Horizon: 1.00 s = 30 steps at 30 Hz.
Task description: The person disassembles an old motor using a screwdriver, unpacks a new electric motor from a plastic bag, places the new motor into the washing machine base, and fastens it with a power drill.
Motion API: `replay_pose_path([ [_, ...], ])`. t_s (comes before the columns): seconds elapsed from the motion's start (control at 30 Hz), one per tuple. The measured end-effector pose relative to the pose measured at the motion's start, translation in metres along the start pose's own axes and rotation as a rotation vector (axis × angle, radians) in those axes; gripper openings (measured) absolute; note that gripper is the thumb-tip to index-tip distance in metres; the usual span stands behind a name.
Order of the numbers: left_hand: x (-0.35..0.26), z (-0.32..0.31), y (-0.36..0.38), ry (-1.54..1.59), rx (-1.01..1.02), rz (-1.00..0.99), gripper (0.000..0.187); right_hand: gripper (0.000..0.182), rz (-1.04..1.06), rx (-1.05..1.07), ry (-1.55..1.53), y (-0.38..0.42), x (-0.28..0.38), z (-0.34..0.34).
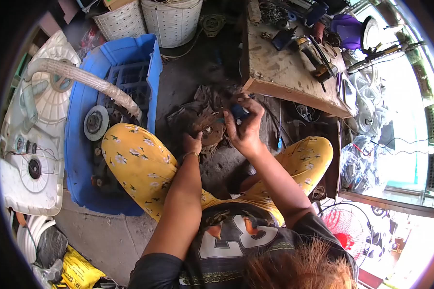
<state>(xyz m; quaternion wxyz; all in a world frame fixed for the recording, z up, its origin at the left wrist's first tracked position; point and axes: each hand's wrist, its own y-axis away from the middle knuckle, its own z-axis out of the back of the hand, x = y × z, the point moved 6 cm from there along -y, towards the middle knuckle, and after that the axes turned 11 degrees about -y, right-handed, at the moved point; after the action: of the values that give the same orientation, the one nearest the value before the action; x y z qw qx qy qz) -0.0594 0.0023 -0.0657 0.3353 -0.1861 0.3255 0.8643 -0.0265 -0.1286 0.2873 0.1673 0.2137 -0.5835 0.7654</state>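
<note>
My left hand (194,140) grips the near left side of a round, rusty brown metal part (214,134) low between my knees. Its fingers are dark with grime and partly hidden against the part. Just to the right, my right hand (249,126) is raised, thumb and fingers curled around a small dark blue object (238,111) whose kind I cannot make out. A dark crumpled cloth (205,96) lies on the floor beyond the metal part. Past my right hand, a screwdriver with a blue handle (279,143) stands near the wooden table's underside.
A blue plastic crate (74,144) with a grey hose (82,74) stands left, beside a white machine panel (48,178). White baskets (171,21) stand behind. At right is a wooden table (275,62) bearing tools and parts; a red fan (345,229) is lower right.
</note>
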Motion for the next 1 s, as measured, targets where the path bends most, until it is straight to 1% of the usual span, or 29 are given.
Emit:
replay_pose_path([
  [0.1, -0.004, 0.003, 0.004, 0.002, 0.042, -0.023, 0.079, 0.042, -0.042, -0.030, 0.229, -0.013, 0.012, 0.001],
  [0.17, -0.009, 0.007, 0.010, 0.008, 0.082, -0.077, 0.081, 0.027, -0.176, 0.063, 0.166, -0.036, 0.011, -0.001],
  [0.2, -0.007, 0.005, 0.008, 0.001, 0.061, -0.078, 0.082, 0.022, -0.243, 0.108, 0.133, -0.042, 0.006, -0.003],
  [0.27, -0.003, 0.000, 0.005, -0.016, 0.018, -0.077, 0.083, 0.016, -0.446, 0.099, -0.231, -0.040, -0.013, -0.013],
  [0.3, -0.002, -0.001, 0.004, -0.010, -0.013, -0.070, 0.082, 0.016, -0.545, 0.094, -0.417, -0.038, -0.021, -0.021],
  [0.33, -0.001, -0.003, 0.004, -0.001, -0.044, -0.059, 0.080, 0.015, -0.492, 0.096, -0.682, -0.042, -0.018, -0.028],
  [0.37, 0.001, -0.004, 0.003, 0.007, -0.076, -0.047, 0.079, 0.015, -0.482, 0.088, -0.774, -0.042, -0.022, -0.034],
  [0.43, 0.005, -0.007, -0.001, 0.049, -0.049, -0.022, 0.079, 0.015, -0.460, 0.071, -0.963, -0.039, -0.032, -0.045],
  [0.47, 0.007, -0.008, -0.002, 0.068, -0.035, -0.012, 0.079, 0.016, -0.427, 0.080, -0.895, -0.039, -0.036, -0.046],
  [0.57, 0.005, -0.007, 0.000, 0.168, -0.044, -0.036, 0.078, 0.012, -0.530, -0.107, -0.693, -0.041, -0.040, -0.047],
  [0.6, 0.008, -0.016, -0.007, 0.148, 0.002, -0.044, 0.078, 0.011, -0.517, -0.188, -0.581, -0.045, -0.039, -0.046],
  [0.67, 0.017, -0.037, -0.021, 0.123, 0.067, -0.050, 0.077, 0.011, -0.440, -0.208, -0.458, -0.045, -0.031, -0.046],
  [0.7, 0.014, -0.036, -0.022, 0.118, 0.085, -0.050, 0.077, 0.011, -0.403, -0.217, -0.396, -0.044, -0.027, -0.046],
  [0.73, 0.013, -0.035, -0.020, 0.127, 0.076, -0.041, 0.077, 0.019, -0.359, -0.308, -0.394, -0.038, -0.027, -0.046],
  [0.83, 0.019, -0.035, -0.015, 0.148, 0.047, -0.011, 0.076, 0.032, -0.559, -0.235, -0.749, -0.036, -0.042, -0.049],
  [0.87, 0.019, -0.036, -0.018, 0.251, -0.065, -0.135, 0.073, 0.044, -0.491, -0.064, -0.855, -0.047, -0.041, -0.053],
  [0.9, 0.013, -0.026, -0.013, 0.309, -0.060, -0.158, 0.072, 0.046, -0.526, 0.148, -1.043, -0.050, -0.045, -0.063],
  [0.97, -0.012, 0.000, 0.003, 0.431, -0.047, -0.211, 0.069, 0.041, -0.748, 0.297, -1.343, -0.053, -0.046, -0.075],
  [1.0, -0.001, -0.010, -0.006, 0.354, -0.067, -0.188, 0.067, 0.040, -0.670, 0.227, -1.183, -0.055, -0.054, -0.074],
])
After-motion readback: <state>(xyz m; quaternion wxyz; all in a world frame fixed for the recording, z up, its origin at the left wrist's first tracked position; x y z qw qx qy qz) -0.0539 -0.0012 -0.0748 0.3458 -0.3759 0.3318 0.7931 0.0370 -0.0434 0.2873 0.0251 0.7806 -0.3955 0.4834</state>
